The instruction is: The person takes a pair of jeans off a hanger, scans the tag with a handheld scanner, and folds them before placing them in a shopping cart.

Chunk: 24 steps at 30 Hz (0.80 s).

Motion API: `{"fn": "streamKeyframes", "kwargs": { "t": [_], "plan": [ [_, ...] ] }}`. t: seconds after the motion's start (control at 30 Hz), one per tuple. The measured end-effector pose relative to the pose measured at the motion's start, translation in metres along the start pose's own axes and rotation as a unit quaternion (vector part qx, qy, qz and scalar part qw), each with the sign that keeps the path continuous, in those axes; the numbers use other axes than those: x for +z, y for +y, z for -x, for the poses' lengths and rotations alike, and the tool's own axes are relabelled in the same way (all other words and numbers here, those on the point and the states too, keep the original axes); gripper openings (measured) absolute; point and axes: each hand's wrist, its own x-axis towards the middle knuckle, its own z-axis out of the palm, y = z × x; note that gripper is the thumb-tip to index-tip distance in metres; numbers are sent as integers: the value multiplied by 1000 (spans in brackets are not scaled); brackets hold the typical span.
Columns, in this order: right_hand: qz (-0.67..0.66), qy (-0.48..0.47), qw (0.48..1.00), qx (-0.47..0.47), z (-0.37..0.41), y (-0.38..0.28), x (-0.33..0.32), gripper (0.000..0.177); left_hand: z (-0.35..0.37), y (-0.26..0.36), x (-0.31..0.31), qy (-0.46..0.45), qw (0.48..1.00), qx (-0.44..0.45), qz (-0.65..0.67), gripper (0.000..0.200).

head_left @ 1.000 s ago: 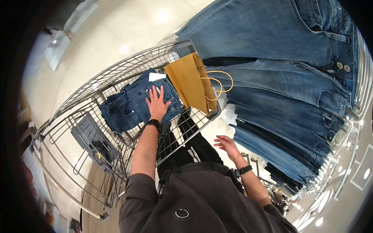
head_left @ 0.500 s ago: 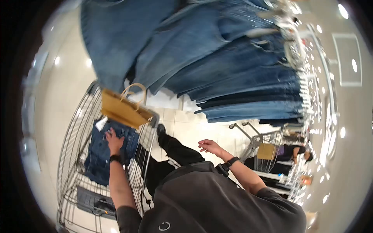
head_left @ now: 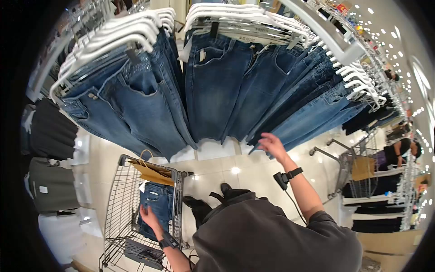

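Note:
My left hand (head_left: 149,217), fingers spread, is over the blue jeans (head_left: 159,198) that lie folded in the wire shopping cart (head_left: 118,197). A white tag (head_left: 142,187) shows at the jeans' corner. My right hand (head_left: 273,146) reaches forward with loosely parted fingers and nothing in it; it overlaps the lower legs of the hanging jeans (head_left: 294,131) in this view. More jeans (head_left: 213,95) hang by the waist from white hangers (head_left: 226,12) straight ahead.
A brown paper bag (head_left: 152,173) with handles stands at the cart's far end. Another group of hanging jeans (head_left: 136,104) is at the left, dark folded clothes (head_left: 50,190) beyond. A second cart (head_left: 358,158) and a person (head_left: 401,149) are to the right.
The view has lifted and swung, bringing the hangers and the left rack into sight. My right hand has moved forward to the hanging jeans; my left stays over the jeans in the cart.

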Motion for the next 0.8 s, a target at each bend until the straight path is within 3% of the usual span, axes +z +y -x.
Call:
{"fn": "streamKeyframes", "kwargs": {
  "t": [0.1, 0.2, 0.27, 0.3, 0.37, 0.4, 0.43, 0.5, 0.6, 0.7, 0.73, 0.8],
  "plan": [
    [-13, 66, 988, -139, -21, -59, -22, 47, 58, 39, 21, 40, 995, 92, 9, 46],
    [-39, 39, 959, -277, -47, -123, -37, 51, 109, 84, 49, 47, 994, 97, 9, 45],
    [28, 84, 920, -382, -47, -175, -35, 51, 130, 102, 66, 27, 990, 135, 9, 44],
    [37, 97, 892, -441, -49, -202, -35, 51, 135, 101, 75, 29, 982, 186, 11, 43],
    [181, 202, 808, -523, -26, -265, -35, 50, 158, 121, 87, 7, 985, 171, -26, 40],
    [226, 261, 708, -616, -35, -283, -40, 49, 169, 129, 92, -6, 983, 179, -47, 39],
    [285, 305, 643, -642, -37, -304, -42, 49, 179, 136, 96, -18, 980, 185, -68, 38],
    [323, 310, 602, -661, -37, -338, -38, 49, 198, 148, 104, -39, 975, 197, -98, 37],
    [395, 264, 594, -648, -58, -363, -34, 41, 216, 157, 110, -73, 969, 210, -111, 36],
    [417, 285, 591, -629, -83, -370, -29, 33, 223, 154, 111, -100, 965, 209, -127, 34],
    [390, 305, 566, -659, -86, -371, -25, 30, 227, 157, 109, -115, 961, 215, -131, 32],
    [404, 278, 610, -623, -86, -374, -21, 31, 232, 166, 105, -141, 949, 231, -165, 32]
  ]
}}
